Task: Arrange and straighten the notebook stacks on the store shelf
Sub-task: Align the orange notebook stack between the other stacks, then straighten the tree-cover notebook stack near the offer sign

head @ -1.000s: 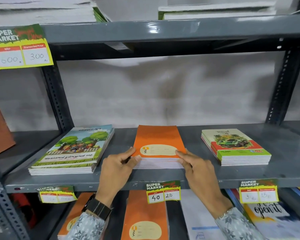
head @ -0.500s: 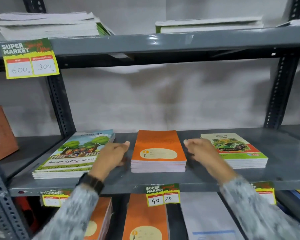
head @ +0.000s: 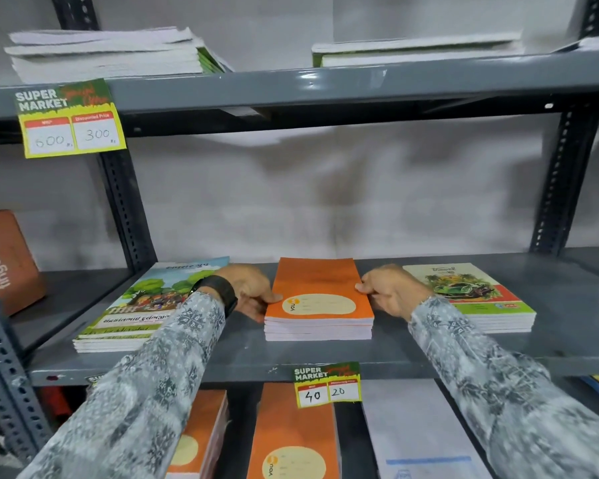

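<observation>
1. The orange notebook stack [head: 319, 302] sat in the middle of the grey metal shelf [head: 567, 347], its top cover carrying a cream label panel and a round logo reading "YOU".
2. The left hand [head: 253, 292] pressed against the stack's left side, thumb on the top cover and fingers against the edge; a black watch [head: 218, 292] showed at the wrist.
3. The right hand [head: 391, 292] pressed against the right side in the same way, so the stack was squeezed between both hands, both clamped on it.
4. Both arms wore grey patterned sleeves [head: 146, 385].
5. To the left lay a stack of tree-picture notebooks [head: 135, 316], just beside the left hand; its title script was not readable to me.
6. To the right lay a stack of green car-cover notebooks [head: 481, 299], partly hidden by the right wrist.
7. A price tag [head: 327, 383] on the shelf lip read "SUPER MARKET", with "40" and "20" handwritten.
8. A larger price tag [head: 70, 119] on the upper shelf [head: 325, 88] read "SUPER MARKET", "Discounted Price", "600" and "300".
9. A brown box [head: 6, 261] at far left read "fingers".
10. More orange "YOU" notebooks [head: 291, 437] lay on the shelf below.
</observation>
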Demonstrator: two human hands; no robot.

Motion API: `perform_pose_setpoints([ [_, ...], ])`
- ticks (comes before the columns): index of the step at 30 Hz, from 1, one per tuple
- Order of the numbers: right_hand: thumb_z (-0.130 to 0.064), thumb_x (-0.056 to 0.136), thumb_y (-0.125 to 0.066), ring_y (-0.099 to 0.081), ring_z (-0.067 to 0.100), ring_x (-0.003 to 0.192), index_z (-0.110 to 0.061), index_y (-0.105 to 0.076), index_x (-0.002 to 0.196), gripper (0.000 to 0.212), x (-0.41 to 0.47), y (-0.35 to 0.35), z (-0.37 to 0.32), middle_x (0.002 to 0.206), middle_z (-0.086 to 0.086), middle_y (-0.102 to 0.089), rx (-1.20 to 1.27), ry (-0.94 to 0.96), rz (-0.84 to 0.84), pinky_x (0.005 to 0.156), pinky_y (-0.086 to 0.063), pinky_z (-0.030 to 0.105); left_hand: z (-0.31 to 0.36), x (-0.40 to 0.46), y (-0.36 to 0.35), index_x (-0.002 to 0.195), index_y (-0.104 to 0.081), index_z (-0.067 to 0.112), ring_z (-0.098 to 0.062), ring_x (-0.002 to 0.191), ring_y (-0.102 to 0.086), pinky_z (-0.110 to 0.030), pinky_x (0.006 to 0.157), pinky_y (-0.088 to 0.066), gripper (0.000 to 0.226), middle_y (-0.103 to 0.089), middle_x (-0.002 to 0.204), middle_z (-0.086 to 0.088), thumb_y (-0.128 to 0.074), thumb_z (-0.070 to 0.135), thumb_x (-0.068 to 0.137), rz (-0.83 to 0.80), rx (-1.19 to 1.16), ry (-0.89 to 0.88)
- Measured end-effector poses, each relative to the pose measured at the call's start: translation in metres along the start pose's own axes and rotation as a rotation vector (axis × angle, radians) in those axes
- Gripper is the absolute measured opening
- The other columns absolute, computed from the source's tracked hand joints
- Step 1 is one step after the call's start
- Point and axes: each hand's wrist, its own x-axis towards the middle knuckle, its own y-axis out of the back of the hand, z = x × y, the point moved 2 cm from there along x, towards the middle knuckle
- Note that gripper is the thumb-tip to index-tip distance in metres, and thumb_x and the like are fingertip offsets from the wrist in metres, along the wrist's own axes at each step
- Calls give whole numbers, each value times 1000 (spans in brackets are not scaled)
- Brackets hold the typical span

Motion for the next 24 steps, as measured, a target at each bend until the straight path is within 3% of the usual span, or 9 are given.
perform_pose_setpoints([
  [2,18,95,-52,-71,31,87,9,-66,103,18,0,-2,3,96,19,-73,-33,9,-9,77,-58,43,0,2,-1,109,-64,-2,-27,81,-75,-41,72,-65,11,-77,92,-14,-64,-1,98,7,-1,3],
  [4,17,95,-54,-72,33,95,9,-69,105,20,1,-3,5,105,20,-74,-67,37,6,80,-58,42,2,5,-5,100,-64,-1,-31,94,-76,-48,90,-63,3,-75,94,-15,-61,-1,100,12,13,7],
  [7,15,93,-57,-74,34,98,10,-71,108,21,2,-3,6,108,21,-76,-94,78,42,74,-62,38,5,4,-10,90,-61,1,-37,120,-69,-53,107,-53,16,-72,98,-16,-54,0,104,4,45,28],
  [9,13,94,-58,-76,33,96,11,-70,109,20,3,-3,9,107,23,-76,-136,95,59,71,-65,37,6,4,-13,90,-60,1,-37,119,-71,-52,106,-55,15,-73,103,-17,-54,2,104,14,77,33],
  [13,9,90,-61,-71,42,102,17,-66,109,22,3,-6,12,108,29,-74,-216,159,164,85,-58,60,2,4,-13,91,-61,3,-32,102,-77,-49,95,-62,10,-74,94,-14,-61,5,101,120,100,-14],
  [15,7,89,-61,-73,41,99,14,-68,105,19,2,-5,13,104,27,-75,-215,166,187,84,-58,60,1,0,-16,94,-62,4,-31,100,-78,-49,92,-64,6,-76,96,-14,-64,7,99,164,97,-57],
  [19,-3,90,-63,-75,24,75,1,-71,94,10,-9,-15,8,90,16,-78,-351,234,242,72,-64,40,-15,-13,3,102,-68,4,-24,90,-78,-37,73,-68,19,-78,102,-9,-70,23,98,174,26,-167],
  [21,-15,90,-64,-60,5,62,-8,-71,115,26,-22,-27,-2,92,3,-76,-493,422,366,59,-51,23,-26,-25,29,112,-70,12,-21,91,-73,-26,62,-64,22,-73,107,-4,-70,27,97,191,-61,-299],
  [24,-18,90,-61,-70,18,96,-18,-69,128,38,-48,-77,-20,122,2,-74,-523,772,437,90,-54,31,-63,-53,94,134,-70,12,-17,89,-69,-30,78,-62,38,-75,100,-1,-71,21,96,361,-103,-521],
])
